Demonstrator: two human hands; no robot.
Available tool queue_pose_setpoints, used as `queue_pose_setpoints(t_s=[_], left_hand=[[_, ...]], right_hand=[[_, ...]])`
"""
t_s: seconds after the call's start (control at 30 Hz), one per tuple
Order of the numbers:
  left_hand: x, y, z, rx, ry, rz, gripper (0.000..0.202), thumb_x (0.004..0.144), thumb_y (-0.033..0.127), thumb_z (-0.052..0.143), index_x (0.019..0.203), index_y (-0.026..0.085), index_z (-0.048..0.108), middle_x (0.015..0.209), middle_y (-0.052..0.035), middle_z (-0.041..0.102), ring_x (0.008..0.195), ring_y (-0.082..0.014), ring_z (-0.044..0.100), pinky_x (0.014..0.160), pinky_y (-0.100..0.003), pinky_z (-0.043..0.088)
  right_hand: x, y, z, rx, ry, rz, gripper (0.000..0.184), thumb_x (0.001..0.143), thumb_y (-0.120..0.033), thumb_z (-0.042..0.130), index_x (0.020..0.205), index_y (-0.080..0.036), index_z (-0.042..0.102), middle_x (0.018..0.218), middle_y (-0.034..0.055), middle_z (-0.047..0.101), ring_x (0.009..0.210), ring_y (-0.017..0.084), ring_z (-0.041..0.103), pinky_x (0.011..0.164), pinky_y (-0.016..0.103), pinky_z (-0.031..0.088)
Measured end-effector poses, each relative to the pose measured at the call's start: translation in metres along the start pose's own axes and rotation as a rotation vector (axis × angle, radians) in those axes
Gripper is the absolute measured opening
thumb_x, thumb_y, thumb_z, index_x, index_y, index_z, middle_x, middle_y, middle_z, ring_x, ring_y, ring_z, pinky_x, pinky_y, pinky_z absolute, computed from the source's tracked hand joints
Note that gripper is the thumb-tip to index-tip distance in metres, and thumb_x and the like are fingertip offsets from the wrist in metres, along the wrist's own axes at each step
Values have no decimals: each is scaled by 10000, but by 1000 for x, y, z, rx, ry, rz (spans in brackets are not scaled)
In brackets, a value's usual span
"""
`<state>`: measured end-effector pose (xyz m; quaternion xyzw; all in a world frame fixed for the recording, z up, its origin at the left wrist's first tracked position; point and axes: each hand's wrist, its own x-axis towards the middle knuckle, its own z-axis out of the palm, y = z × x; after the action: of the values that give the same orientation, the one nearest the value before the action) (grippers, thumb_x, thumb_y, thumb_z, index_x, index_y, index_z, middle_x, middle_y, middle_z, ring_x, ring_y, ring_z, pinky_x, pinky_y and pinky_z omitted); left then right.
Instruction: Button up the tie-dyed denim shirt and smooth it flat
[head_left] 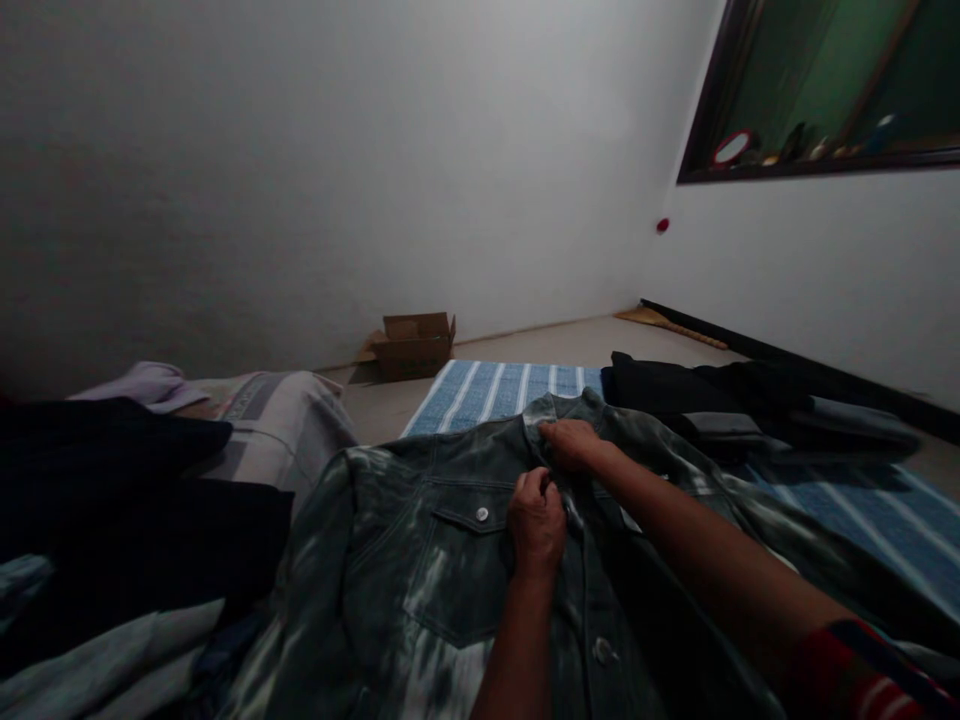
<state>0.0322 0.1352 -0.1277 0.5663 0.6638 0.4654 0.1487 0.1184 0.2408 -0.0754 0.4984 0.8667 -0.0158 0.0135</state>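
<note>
A grey-green washed denim jacket (420, 560) lies spread front-up before me on a blue striped mat (495, 392). My left hand (536, 522) is closed in a pinch on the jacket's front placket, just right of the chest pocket button. My right hand (574, 443) is closed on the fabric a little higher, right below the collar. Both hands sit close together on the jacket's centre line.
A heap of dark and pale clothes (127, 510) lies at the left. Folded dark garments (720, 400) rest on the mat at the right. A small open cardboard box (414, 345) stands by the far wall. A dark-framed recess (817, 90) is high on the right wall.
</note>
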Motion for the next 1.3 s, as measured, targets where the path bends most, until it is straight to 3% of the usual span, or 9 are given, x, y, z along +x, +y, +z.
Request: queue_pose_setpoints(t_s=[0.2,0.4,0.63,0.77,0.93,1.03,1.13,1.3], left_hand=[[0,1,0,-9,-4,-4,233,789,85,486,935,153,655,890,-71,652,830,-179,632,782,-287,488],[0,3,-2,-4,-12,-9,237,790,80,481,934,163,650,895,-64,652,835,-174,631,785,-289,489],[-1,4,0,36,-20,8,226,813,106,486,965,146,649,923,-83,656,867,-189,634,812,-300,497],[-2,4,2,117,-36,82,316,835,128,475,1113,104,624,1083,-129,648,1030,-235,590,933,-357,467],[-7,9,3,263,-227,117,409,888,192,436,1273,101,541,1363,-138,513,1295,-247,415,1087,-399,341],[-12,16,2,390,-378,84,444,900,230,427,1334,160,492,1493,-99,356,1398,-256,256,1102,-458,295],[-15,23,0,465,-497,79,496,914,289,407,1390,151,427,1532,-95,264,1426,-242,177,1125,-454,233],[-14,27,-2,462,-541,103,521,926,290,350,1428,153,363,1537,-88,250,1429,-216,171,1130,-436,211]], right_hand=[[-2,-1,0,-3,-26,50,348,822,-178,530,1163,-108,550,1063,201,649,991,359,616,797,407,439],[-5,-3,-1,37,-2,95,352,764,-128,540,1114,-162,566,1055,129,659,1002,296,608,806,342,418],[-9,5,-23,-25,161,164,356,811,-118,475,1162,-162,517,1032,122,640,986,278,582,749,312,411],[-8,20,-38,-69,268,201,294,854,-76,402,1105,-147,538,1051,150,610,1013,270,548,777,315,403],[-5,39,-41,-18,349,233,273,845,-51,396,1032,-134,576,1027,155,612,979,260,558,772,301,397],[0,44,-34,64,381,228,275,851,-65,401,1026,-150,596,1040,138,624,975,249,571,773,291,401],[5,46,-20,185,398,207,268,846,-113,457,1060,-168,609,1014,109,652,943,233,598,771,279,419],[10,51,2,437,456,187,371,796,-102,489,1146,-161,599,1003,51,681,930,162,625,822,229,448]])
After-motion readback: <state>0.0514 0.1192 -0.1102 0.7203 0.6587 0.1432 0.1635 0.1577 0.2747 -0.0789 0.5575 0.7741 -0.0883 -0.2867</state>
